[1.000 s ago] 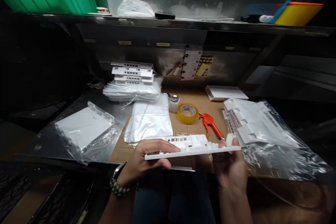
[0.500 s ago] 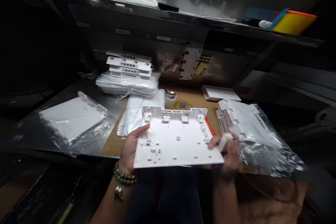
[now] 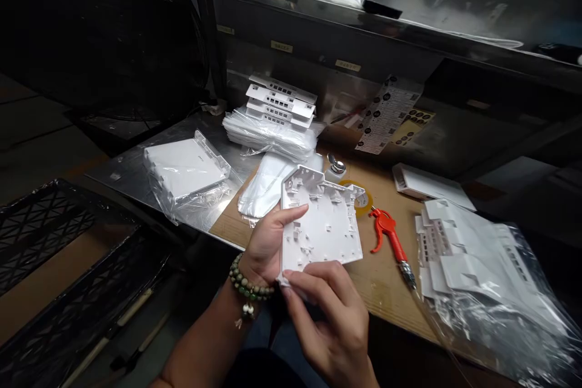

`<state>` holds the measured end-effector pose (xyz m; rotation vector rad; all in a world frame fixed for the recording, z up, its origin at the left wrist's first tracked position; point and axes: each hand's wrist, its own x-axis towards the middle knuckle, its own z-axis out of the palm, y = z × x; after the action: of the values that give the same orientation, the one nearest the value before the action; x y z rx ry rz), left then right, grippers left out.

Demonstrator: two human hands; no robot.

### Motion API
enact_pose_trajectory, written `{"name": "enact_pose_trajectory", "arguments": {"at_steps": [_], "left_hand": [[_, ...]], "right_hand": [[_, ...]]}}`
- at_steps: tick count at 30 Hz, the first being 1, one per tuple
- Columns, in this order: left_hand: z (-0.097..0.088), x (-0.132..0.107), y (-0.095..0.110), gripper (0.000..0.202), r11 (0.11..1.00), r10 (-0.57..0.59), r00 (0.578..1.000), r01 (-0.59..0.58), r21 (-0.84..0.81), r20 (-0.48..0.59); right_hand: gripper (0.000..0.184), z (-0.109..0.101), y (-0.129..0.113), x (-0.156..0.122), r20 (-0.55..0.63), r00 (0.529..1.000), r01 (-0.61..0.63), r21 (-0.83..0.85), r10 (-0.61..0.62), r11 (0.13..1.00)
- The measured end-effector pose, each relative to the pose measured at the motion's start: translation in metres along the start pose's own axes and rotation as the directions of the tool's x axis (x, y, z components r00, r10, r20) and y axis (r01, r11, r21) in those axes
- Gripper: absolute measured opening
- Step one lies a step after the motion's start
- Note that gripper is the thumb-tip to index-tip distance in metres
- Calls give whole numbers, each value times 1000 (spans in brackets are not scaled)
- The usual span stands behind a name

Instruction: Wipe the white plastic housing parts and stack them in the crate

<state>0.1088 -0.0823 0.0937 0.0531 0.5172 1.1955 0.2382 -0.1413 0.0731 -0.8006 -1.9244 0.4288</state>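
My left hand (image 3: 268,242), with a bead bracelet on the wrist, grips the left edge of a white plastic housing panel (image 3: 324,223), thumb lying across its ribbed inner face. The panel is tilted up with its clips and posts towards me. My right hand (image 3: 331,315) is below it, fingers pinched at the panel's lower left corner on a small white bit that I cannot make out. Both hands hover over the near edge of the cardboard-covered bench (image 3: 386,279).
A red air blow gun (image 3: 391,242) and a yellow tape roll (image 3: 364,197) lie right of the panel. Bagged white panels sit at right (image 3: 473,260), left (image 3: 186,170) and in a stack behind (image 3: 279,115). A black crate (image 3: 59,279) stands lower left. A shelf (image 3: 364,18) runs overhead.
The panel went from flat and edge-on to tilted up, then turned narrow side towards me. My right hand left its right edge and moved under the lower left corner. The view swung left.
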Motion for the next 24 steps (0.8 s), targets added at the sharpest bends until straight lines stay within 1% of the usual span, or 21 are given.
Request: {"name": "enact_pose_trajectory", "arguments": {"at_steps": [2, 4, 6, 8, 10, 13, 16, 18, 20, 22, 24], "left_hand": [[-1, 0, 2, 49, 999, 40, 999, -40, 14, -9], [0, 0, 3, 51, 998, 62, 998, -61, 24, -27], [2, 0, 2, 52, 996, 89, 995, -87, 36, -40], [2, 0, 1, 54, 994, 102, 994, -100, 48, -36], [1, 0, 1, 55, 993, 107, 994, -105, 55, -22], [-2, -1, 3, 56, 989, 129, 991, -127, 70, -25], [-2, -3, 5, 59, 985, 160, 986, -157, 78, -45], [-2, -4, 7, 59, 985, 156, 986, -151, 81, -61], [-2, -4, 9, 59, 988, 136, 987, -128, 91, -82], [-4, -4, 10, 59, 987, 136, 986, -127, 100, -96], [-6, -3, 9, 61, 984, 161, 983, -152, 96, -90]], "right_hand": [[25, -2, 2, 0, -5, 1000, 7, -12, -7, 1000], [24, -5, 2, 0, -11, 1000, -27, -9, 27, 1000], [24, -5, 0, -1, -45, 997, -60, 3, 60, 998], [24, -3, -1, -1, -71, 996, -55, 13, 56, 998], [24, -1, -1, -1, -57, 997, -43, 0, 43, 999], [21, 1, 0, -2, -38, 997, -70, -34, 69, 997], [23, 4, -2, -3, -85, 993, -79, 8, 79, 997], [24, 7, -3, -3, -106, 993, -45, 35, 49, 998], [23, 8, -2, -3, -90, 995, -34, 21, 36, 999], [21, 8, -1, -3, -68, 996, -64, -2, 64, 998], [22, 9, -1, -3, -83, 992, -99, 2, 99, 995]]}}
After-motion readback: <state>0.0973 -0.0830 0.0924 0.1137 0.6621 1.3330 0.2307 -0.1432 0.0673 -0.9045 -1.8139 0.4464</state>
